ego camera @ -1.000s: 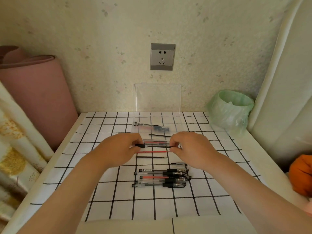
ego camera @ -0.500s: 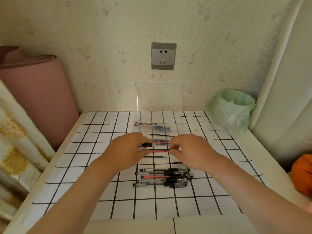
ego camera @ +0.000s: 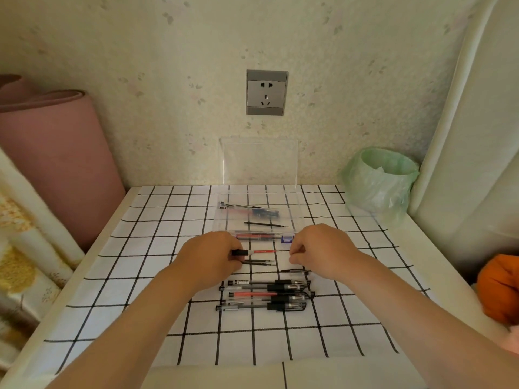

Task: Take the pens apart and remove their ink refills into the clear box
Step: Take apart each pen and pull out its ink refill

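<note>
A person's left hand (ego camera: 210, 256) pinches the black end of a pen (ego camera: 261, 251) with a red refill, held level over the middle of the checked table (ego camera: 168, 220). The right hand (ego camera: 323, 249) — fingers curled tight — grips the pen's other, clear end. Just behind the hands, toward the table's back edge, lies the clear box (ego camera: 292, 209), its lid raised against the wall, with loose refills and pen parts inside. Two black refills (ego camera: 258, 262) lie on the table just below the held pen. Closer to the front edge, a row of whole pens (ego camera: 266, 296) lies side by side — tips to the right. A green-bagged bin (ego camera: 379, 183) stands at the back right corner.
</note>
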{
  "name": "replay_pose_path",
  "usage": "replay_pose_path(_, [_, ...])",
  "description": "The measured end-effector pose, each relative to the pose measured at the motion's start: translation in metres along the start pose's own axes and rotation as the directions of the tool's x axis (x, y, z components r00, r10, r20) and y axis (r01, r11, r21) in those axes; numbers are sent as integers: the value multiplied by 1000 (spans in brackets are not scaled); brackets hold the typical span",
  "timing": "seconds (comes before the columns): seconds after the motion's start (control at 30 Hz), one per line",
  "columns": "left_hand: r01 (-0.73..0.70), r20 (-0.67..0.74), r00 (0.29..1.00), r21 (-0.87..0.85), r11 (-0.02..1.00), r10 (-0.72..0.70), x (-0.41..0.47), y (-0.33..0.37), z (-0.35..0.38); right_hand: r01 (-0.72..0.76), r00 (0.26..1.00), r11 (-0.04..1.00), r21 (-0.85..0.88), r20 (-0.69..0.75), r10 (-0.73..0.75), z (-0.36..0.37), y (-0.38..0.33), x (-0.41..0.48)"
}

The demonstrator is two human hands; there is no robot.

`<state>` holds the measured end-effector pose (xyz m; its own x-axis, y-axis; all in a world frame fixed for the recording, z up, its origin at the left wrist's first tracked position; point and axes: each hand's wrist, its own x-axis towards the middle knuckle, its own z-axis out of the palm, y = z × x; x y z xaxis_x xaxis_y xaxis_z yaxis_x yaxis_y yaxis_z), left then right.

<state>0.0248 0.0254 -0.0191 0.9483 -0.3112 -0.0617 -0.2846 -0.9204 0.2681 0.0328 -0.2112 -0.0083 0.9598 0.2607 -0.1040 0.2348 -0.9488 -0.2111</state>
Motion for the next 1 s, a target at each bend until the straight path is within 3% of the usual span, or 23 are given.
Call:
replay_pose_path(0.53, [-19, 1, 1000, -52, 998, 19, -2, -2, 7, 9, 997, 998, 59, 70, -14, 4, 4, 5])
replay_pose_path(0.67, [-28, -5, 1000, -46, 999, 28, -1, -3, 8, 29, 998, 995, 94, -53, -24, -8, -8, 5])
replay_pose_path(0.8, [-35, -44, 999, -64, 997, 33, -1, -6, -2, 77, 978, 997, -16, -191, -78, -20, -27, 27])
replay_pose_path(1.0, [10, -26, 1000, -155, 988, -14, -6, -15, -13, 74, 996, 954, -291, -31, -87, -28, -39, 78])
